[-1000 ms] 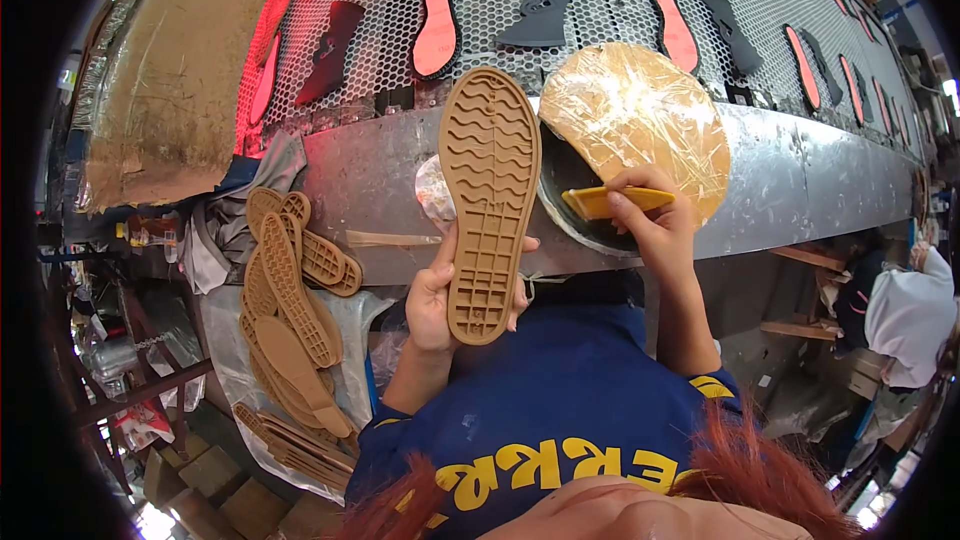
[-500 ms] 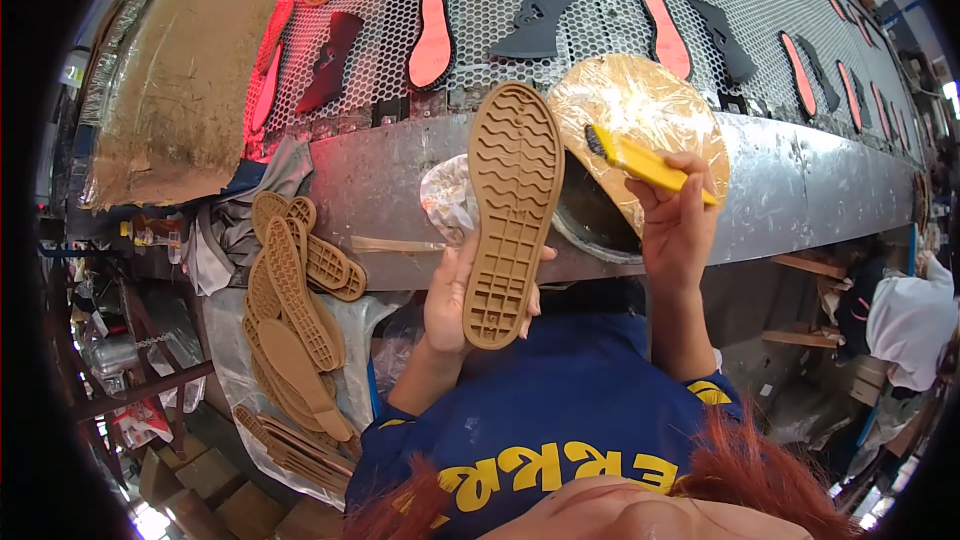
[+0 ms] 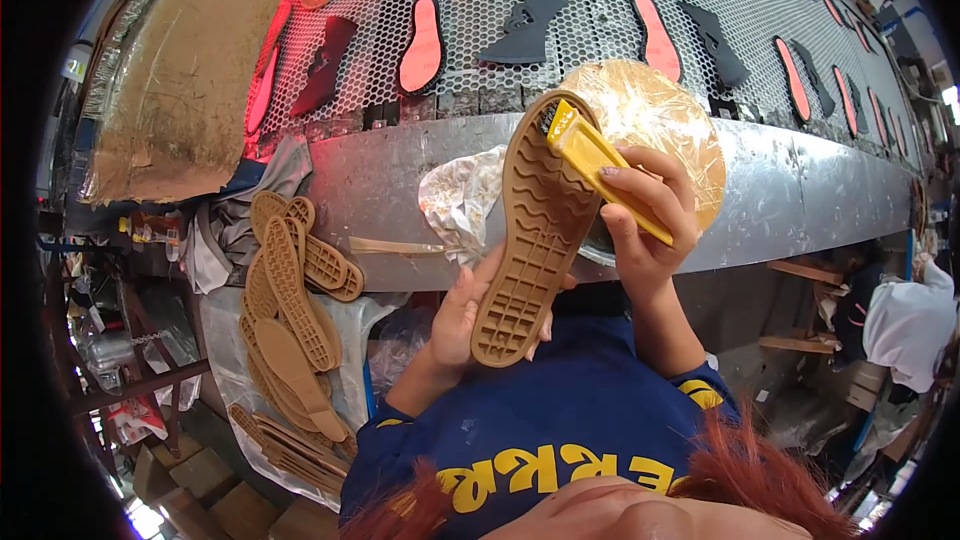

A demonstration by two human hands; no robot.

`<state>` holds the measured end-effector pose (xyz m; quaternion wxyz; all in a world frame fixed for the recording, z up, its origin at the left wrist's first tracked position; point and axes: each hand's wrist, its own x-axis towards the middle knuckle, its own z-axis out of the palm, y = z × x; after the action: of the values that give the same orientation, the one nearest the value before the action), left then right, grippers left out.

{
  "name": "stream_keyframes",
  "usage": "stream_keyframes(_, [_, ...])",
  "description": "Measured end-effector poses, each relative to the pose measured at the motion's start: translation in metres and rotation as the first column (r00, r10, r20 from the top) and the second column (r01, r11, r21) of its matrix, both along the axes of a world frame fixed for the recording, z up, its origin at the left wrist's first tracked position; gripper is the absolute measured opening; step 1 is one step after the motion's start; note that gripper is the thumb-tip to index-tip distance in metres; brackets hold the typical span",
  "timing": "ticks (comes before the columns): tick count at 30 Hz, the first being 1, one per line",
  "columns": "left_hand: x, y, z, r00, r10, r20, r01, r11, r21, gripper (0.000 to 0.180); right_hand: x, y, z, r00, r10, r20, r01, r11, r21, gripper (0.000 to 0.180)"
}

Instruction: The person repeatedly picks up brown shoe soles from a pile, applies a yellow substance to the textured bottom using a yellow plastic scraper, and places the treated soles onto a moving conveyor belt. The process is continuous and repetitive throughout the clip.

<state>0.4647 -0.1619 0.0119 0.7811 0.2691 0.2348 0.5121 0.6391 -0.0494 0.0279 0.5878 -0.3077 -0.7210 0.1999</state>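
Observation:
A tan rubber shoe sole point(image 3: 540, 240) stands tilted in front of me, its wavy and gridded tread facing up. My left hand point(image 3: 465, 318) grips it from behind near the heel end, with some fingers hidden under it. In my right hand point(image 3: 655, 220) is a yellow-handled brush point(image 3: 590, 155). Its dark bristles touch the toe end of the sole. Behind the sole sits a round container, mostly covered by a plastic-wrapped tan disc point(image 3: 665, 120). A crumpled, stained whitish cloth or sheet point(image 3: 460, 195) lies left of the sole on the metal ledge point(image 3: 375, 200).
Several tan soles point(image 3: 290, 290) are piled on a plastic-covered surface point(image 3: 225, 325) at the left. Across the ledge, a mesh conveyor point(image 3: 470, 0) carries pink-topped insoles point(image 3: 422, 45) and black shoe pieces point(image 3: 525, 25). A thin tan strip point(image 3: 395, 245) lies on the ledge.
My right hand has brought the brush left onto the sole's toe end. The sole has tilted, its toe end shifting right. Pieces on the conveyor have moved slightly left.

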Motion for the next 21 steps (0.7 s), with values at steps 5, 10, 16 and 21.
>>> stream_keyframes(5, [0.000, -0.001, 0.005, 0.997, -0.033, -0.065, 0.034, 0.999, 0.020, 0.089, -0.001, -0.002, 0.001, 0.999, -0.017, 0.041, 0.015, 0.999, 0.048, 0.030])
stream_keyframes(10, [-0.001, -0.002, 0.011, 0.985, -0.030, -0.172, 0.039, 0.998, 0.044, 0.096, 0.002, -0.003, 0.003, 0.996, -0.005, 0.086, -0.004, 0.994, 0.108, 0.031])
stream_keyframes(16, [-0.001, -0.001, 0.016, 0.973, 0.001, -0.231, 0.018, 0.997, 0.077, 0.097, 0.015, -0.004, 0.014, 0.976, 0.140, 0.165, -0.160, 0.980, 0.115, 0.030])
stream_keyframes(21, [-0.001, 0.001, 0.017, 0.977, -0.046, -0.210, 0.055, 0.998, 0.037, 0.098, 0.025, -0.004, 0.013, 0.948, 0.258, 0.188, -0.283, 0.951, 0.125, 0.029])
